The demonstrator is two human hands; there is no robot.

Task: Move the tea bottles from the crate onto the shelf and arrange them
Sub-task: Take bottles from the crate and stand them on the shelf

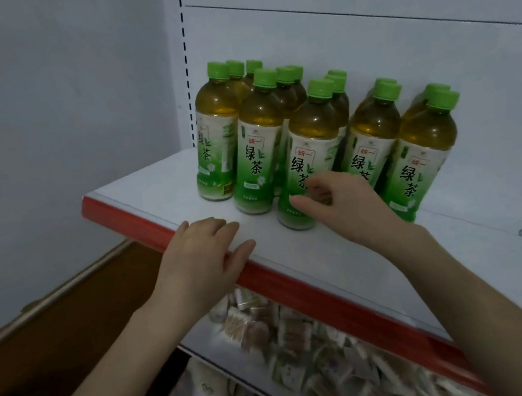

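Note:
Several green-capped tea bottles (259, 151) stand in rows on a white shelf (158, 192) with a red front edge. My right hand (341, 206) reaches to the front bottle of the middle row (309, 144); its fingers are spread around the bottle's lower label and touch it without closing on it. My left hand (201, 260) rests flat over the shelf's red front edge, holding nothing. The crate is not in view.
A lower shelf (205, 340) beneath holds a heap of small wrapped snack packets (306, 342). A wall is on the left, with a brown wooden surface (68, 319) below it. The shelf's white back panel rises behind the bottles.

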